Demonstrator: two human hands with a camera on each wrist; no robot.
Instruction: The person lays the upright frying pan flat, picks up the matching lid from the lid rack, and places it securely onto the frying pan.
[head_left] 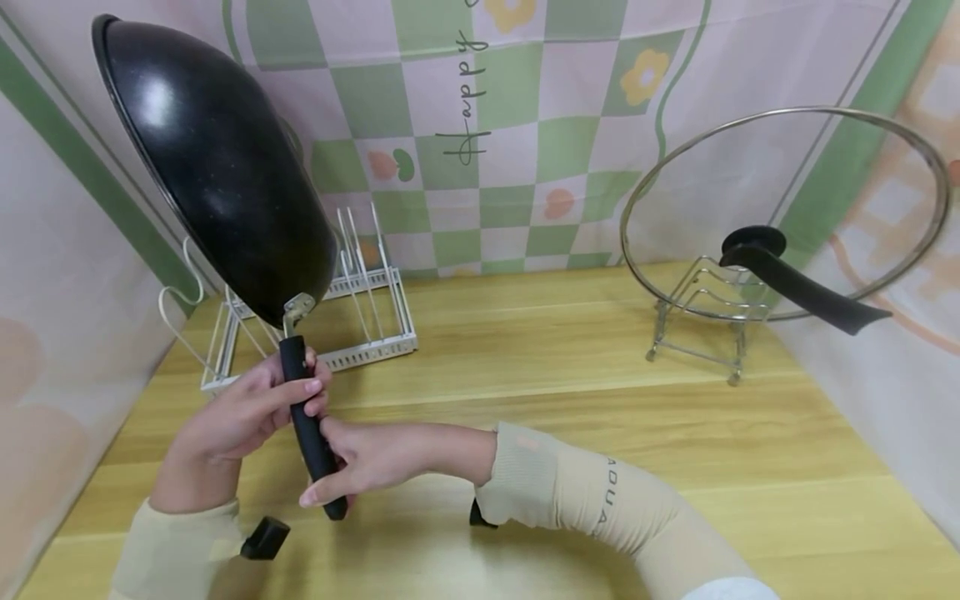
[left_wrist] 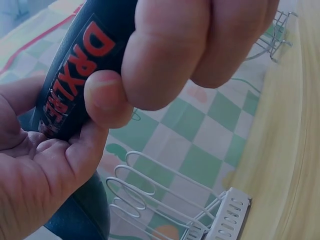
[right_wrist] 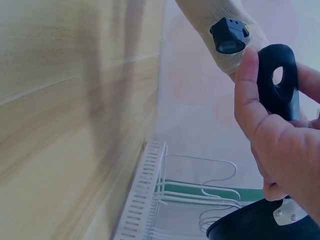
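Note:
A black wok (head_left: 217, 158) is held up at the left in the head view, its dark outer side toward me and its rim at the upper left. My left hand (head_left: 258, 404) grips the upper part of its black handle (head_left: 313, 446), close below the metal bracket (head_left: 298, 307). Lower down, my right hand (head_left: 367, 458) holds the same handle near its end, thumb along it. Red lettering on the handle shows between the fingers in the left wrist view. In the right wrist view the handle's end (right_wrist: 277, 82) has a hanging hole, pinched between thumb and fingers.
Behind the wok stands a white wire rack (head_left: 375, 346) on the wooden table (head_left: 525, 367). At the right, a glass lid (head_left: 690, 208) with a black knob handle (head_left: 795, 279) rests on a small metal wire stand (head_left: 697, 354). A checkered cloth (head_left: 510, 167) hangs at the back.

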